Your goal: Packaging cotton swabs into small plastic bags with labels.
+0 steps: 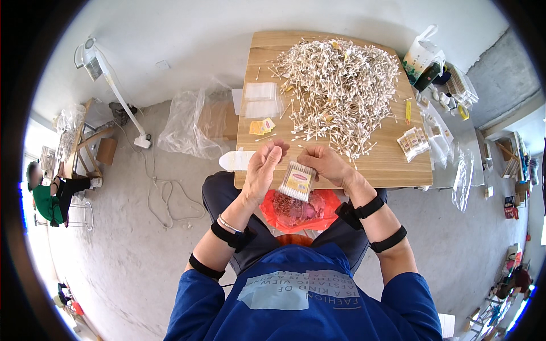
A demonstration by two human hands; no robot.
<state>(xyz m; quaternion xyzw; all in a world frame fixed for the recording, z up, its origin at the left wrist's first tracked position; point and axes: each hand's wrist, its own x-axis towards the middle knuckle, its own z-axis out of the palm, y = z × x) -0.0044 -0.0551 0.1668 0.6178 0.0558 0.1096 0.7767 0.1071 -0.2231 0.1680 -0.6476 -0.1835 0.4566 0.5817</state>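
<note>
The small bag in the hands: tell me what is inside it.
The small bag holds a tight bundle of cotton swabs, white tips showing at its top. A yellow label covers the middle, hiding the stems. The left hand and right hand grip its upper end.

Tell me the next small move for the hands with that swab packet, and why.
Probably press the packet mouth closed with the left hand: the swabs sit bundled inside, tips showing at the top, and the right hand already grips the upper edge, above the lap beside the table.
</note>
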